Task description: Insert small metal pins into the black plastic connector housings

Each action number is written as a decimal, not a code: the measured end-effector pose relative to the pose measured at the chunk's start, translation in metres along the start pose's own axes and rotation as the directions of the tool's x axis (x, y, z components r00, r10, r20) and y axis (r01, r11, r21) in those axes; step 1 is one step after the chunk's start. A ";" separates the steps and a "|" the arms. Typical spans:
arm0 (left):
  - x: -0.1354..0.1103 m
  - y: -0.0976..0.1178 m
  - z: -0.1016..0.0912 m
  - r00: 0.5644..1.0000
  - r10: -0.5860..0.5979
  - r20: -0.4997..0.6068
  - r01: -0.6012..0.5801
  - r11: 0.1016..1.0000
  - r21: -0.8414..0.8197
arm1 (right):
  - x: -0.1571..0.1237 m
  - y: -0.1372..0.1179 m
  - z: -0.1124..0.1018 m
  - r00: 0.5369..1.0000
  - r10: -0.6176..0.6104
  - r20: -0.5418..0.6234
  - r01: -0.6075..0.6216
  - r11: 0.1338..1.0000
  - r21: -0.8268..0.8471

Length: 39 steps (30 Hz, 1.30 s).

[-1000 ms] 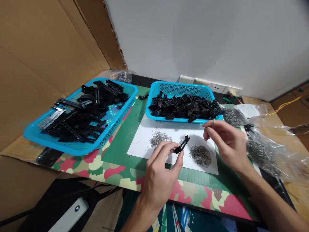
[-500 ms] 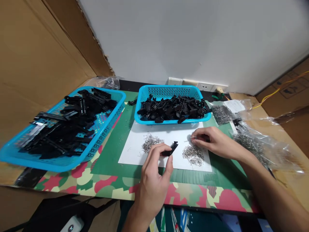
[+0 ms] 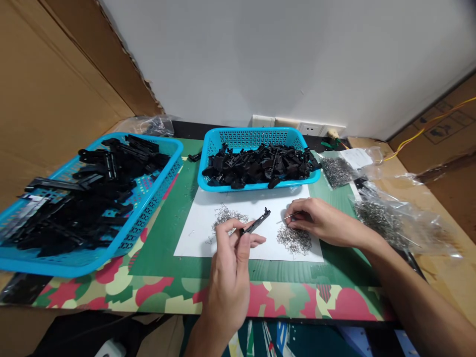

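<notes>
My left hand (image 3: 232, 258) pinches a narrow black plastic part (image 3: 257, 221), tilted up toward the right above the white paper (image 3: 256, 252). To its right, my right hand (image 3: 310, 219) grips a thin metal pin (image 3: 286, 218) whose tip points left. Just beneath those fingers lies a pile of small metal springs or clips (image 3: 295, 240). A second pile of small bent metal pieces (image 3: 227, 216) sits behind my left fingers, which partly cover it.
A blue basket (image 3: 260, 186) heaped with black parts stands behind the paper. Another blue basket (image 3: 148, 218) with longer black parts is at left. Clear bags of metal pieces (image 3: 383, 220) lie at right. Sockets (image 3: 311, 129) line the wall.
My left hand has turned the black part, so its slotted long side now shows. The pin in my right hand is more visible. The whole view has shifted slightly.
</notes>
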<state>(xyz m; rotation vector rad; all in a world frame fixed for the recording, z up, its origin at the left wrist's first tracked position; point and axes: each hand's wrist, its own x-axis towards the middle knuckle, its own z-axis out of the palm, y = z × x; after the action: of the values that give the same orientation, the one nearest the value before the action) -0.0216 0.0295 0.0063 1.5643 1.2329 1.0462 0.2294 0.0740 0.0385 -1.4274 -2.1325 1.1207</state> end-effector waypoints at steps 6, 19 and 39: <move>0.000 -0.001 -0.001 1.000 -0.007 -0.023 0.005 0.997 -0.080 | -0.005 0.000 -0.004 1.000 0.029 0.007 -0.029 0.996 0.089; 0.003 0.011 -0.006 0.979 0.093 0.180 -0.133 0.965 0.225 | -0.010 -0.006 -0.003 0.999 0.048 0.018 -0.051 0.983 0.179; -0.001 0.016 -0.005 0.960 0.064 0.273 -0.124 0.971 0.206 | -0.003 -0.036 0.028 0.999 0.046 -0.018 -0.030 0.853 0.521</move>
<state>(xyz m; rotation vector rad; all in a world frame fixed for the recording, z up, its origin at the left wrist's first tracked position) -0.0227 0.0273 0.0234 1.8836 1.1272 0.7453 0.1906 0.0530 0.0487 -1.2144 -1.5991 1.5335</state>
